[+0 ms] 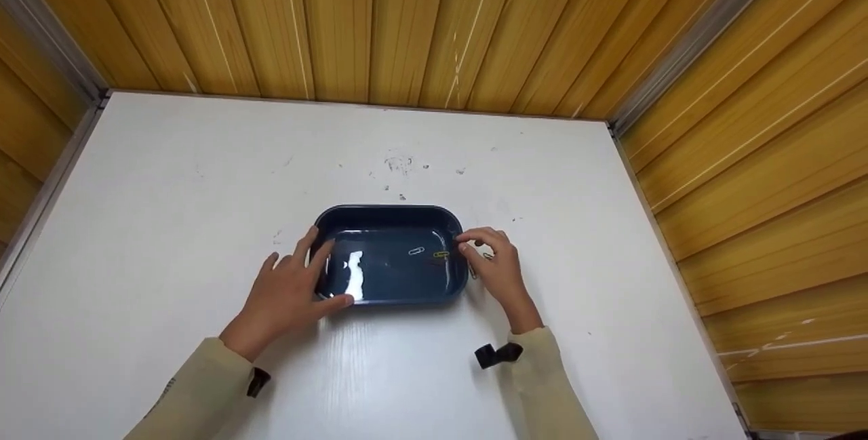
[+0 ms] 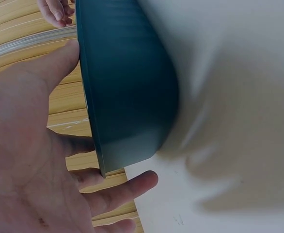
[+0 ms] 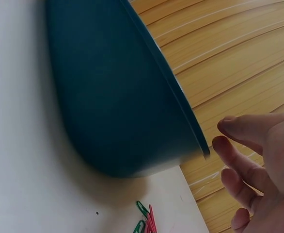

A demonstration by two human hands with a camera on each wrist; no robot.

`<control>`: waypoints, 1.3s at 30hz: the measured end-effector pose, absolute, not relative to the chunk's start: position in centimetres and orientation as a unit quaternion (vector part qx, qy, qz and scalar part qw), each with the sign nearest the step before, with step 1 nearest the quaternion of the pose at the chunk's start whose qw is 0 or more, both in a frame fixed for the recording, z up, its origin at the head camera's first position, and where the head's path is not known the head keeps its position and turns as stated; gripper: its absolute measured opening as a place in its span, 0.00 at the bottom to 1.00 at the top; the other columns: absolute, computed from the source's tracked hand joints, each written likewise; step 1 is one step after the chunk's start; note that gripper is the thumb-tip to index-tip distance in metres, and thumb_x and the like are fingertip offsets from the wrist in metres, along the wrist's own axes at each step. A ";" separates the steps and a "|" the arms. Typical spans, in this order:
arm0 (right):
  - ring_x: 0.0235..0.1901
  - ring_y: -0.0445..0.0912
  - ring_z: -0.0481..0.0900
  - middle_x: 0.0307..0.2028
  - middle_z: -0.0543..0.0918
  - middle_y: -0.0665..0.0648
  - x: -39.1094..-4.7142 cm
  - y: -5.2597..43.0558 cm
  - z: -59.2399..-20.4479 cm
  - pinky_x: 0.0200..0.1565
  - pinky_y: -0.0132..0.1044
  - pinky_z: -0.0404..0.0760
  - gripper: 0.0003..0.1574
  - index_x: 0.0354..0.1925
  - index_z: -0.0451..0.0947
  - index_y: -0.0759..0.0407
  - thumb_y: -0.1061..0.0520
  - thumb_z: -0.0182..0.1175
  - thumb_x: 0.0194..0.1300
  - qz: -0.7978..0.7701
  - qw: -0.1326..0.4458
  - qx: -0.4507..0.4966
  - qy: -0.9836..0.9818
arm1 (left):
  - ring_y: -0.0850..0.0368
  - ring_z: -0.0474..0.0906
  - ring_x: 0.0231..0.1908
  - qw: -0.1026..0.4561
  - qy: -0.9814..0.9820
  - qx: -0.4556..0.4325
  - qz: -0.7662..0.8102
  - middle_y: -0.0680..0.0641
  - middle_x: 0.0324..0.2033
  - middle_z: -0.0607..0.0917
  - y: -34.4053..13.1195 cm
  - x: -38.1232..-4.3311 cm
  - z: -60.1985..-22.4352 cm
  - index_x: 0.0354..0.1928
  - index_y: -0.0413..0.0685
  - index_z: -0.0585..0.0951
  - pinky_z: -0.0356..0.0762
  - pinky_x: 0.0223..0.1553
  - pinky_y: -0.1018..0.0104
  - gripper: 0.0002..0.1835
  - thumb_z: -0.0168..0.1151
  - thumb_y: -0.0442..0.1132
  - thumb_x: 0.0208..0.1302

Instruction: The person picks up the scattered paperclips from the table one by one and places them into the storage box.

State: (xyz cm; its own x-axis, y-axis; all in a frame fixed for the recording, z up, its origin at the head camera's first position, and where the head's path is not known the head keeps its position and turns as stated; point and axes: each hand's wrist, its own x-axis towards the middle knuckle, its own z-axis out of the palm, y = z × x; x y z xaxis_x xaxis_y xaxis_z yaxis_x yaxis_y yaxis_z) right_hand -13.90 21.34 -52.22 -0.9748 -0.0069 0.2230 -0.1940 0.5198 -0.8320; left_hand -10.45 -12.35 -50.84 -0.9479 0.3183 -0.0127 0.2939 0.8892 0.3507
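A dark blue rectangular tray [image 1: 390, 301] sits on the white table. Inside, toward its right end, lie a white paper clip [image 1: 416, 251], a yellow paper clip [image 1: 441, 255] and a faint red one beside it. My left hand [image 1: 285, 291] holds the tray's left end, its thumb on the front rim and its index finger reaching over inside; some fingers stay outside the wall. At the right rim is my right hand [image 1: 498, 267], thumb and index fingertips close together. A small gap with nothing in it shows between those fingertips in the right wrist view.
Beside the tray's right end, partly under my right hand, lie more paper clips, among them a green paper clip [image 3: 142, 208] and a red paper clip [image 3: 150, 219]. Wood-patterned panels [image 1: 407, 26] rise behind the table [image 1: 203, 175] and at its sides.
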 end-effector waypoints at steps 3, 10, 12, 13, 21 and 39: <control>0.42 0.49 0.75 0.42 0.86 0.51 -13.9 21.6 -52.3 0.50 0.52 0.72 0.07 0.40 0.86 0.52 0.58 0.65 0.62 0.494 0.101 0.058 -0.862 | 0.33 0.75 0.58 0.036 0.972 0.156 0.172 0.39 0.74 0.56 -12.4 -10.4 -50.8 0.73 0.49 0.62 0.58 0.65 0.33 0.51 0.62 0.70 0.52; 0.42 0.48 0.75 0.40 0.87 0.51 -14.0 22.7 -53.1 0.49 0.49 0.70 0.07 0.40 0.86 0.50 0.57 0.66 0.62 0.485 0.114 0.049 -0.865 | 0.34 0.77 0.55 0.042 0.973 0.154 0.167 0.39 0.74 0.55 -12.4 -10.4 -50.9 0.73 0.50 0.60 0.56 0.66 0.33 0.52 0.61 0.72 0.52; 0.42 0.48 0.75 0.40 0.87 0.50 -14.0 22.9 -53.2 0.48 0.50 0.69 0.07 0.41 0.85 0.50 0.57 0.65 0.62 0.485 0.115 0.042 -0.866 | 0.34 0.77 0.55 0.045 0.973 0.153 0.167 0.39 0.74 0.55 -12.4 -10.4 -50.9 0.74 0.50 0.60 0.56 0.66 0.33 0.52 0.61 0.72 0.52; 0.42 0.48 0.75 0.40 0.87 0.50 -13.9 23.0 -53.2 0.48 0.50 0.69 0.07 0.41 0.85 0.50 0.57 0.65 0.62 0.485 0.115 0.040 -0.866 | 0.35 0.77 0.55 0.045 0.973 0.153 0.166 0.39 0.74 0.55 -12.5 -10.4 -50.9 0.73 0.50 0.60 0.56 0.66 0.33 0.52 0.61 0.72 0.52; 0.42 0.50 0.76 0.40 0.86 0.52 -13.8 23.8 -53.4 0.50 0.56 0.69 0.08 0.41 0.85 0.51 0.58 0.65 0.62 0.484 0.117 0.018 -0.867 | 0.35 0.78 0.54 0.037 0.975 0.153 0.156 0.38 0.74 0.57 -12.6 -10.3 -50.8 0.73 0.49 0.62 0.58 0.65 0.33 0.52 0.62 0.71 0.51; 0.43 0.49 0.76 0.41 0.86 0.54 -13.5 25.8 -54.3 0.50 0.42 0.69 0.08 0.42 0.85 0.54 0.60 0.64 0.63 0.467 0.116 -0.021 -0.876 | 0.34 0.75 0.58 0.045 0.975 0.152 0.158 0.38 0.74 0.57 -12.9 -10.3 -50.5 0.72 0.49 0.62 0.57 0.66 0.33 0.52 0.62 0.71 0.51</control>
